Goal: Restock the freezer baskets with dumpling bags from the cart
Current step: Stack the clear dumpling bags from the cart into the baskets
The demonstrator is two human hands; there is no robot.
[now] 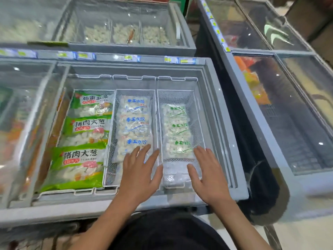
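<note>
Both hands are out over the open freezer chest [239,186], fingers straight and spread, nothing gripped. The left hand [139,173] lies flat over the near end of the middle basket [134,92], its fingertips on the closest of the blue-lettered dumpling bags [134,123]. The right hand [209,175] is equally wide, palm down at the near edge of the right basket [175,92], fingertips by the nearest of the green-lettered dumpling bags [177,130]; whether it actually touches that bag I can't tell. This reads as squaring up the rows, and the way to do it well is light, even pressure with flat palms, nudging each stack back so the bags overlap neatly with labels up, and keeping fingers clear of the wire mesh. The right basket sits lower and shows bare mesh at both ends, so it looks to have room for more. To the left, big green-packaged bags [84,138] fill their section. Further back a second freezer [126,38] holds loose pale product, blurred. The cart is not in view.
</note>
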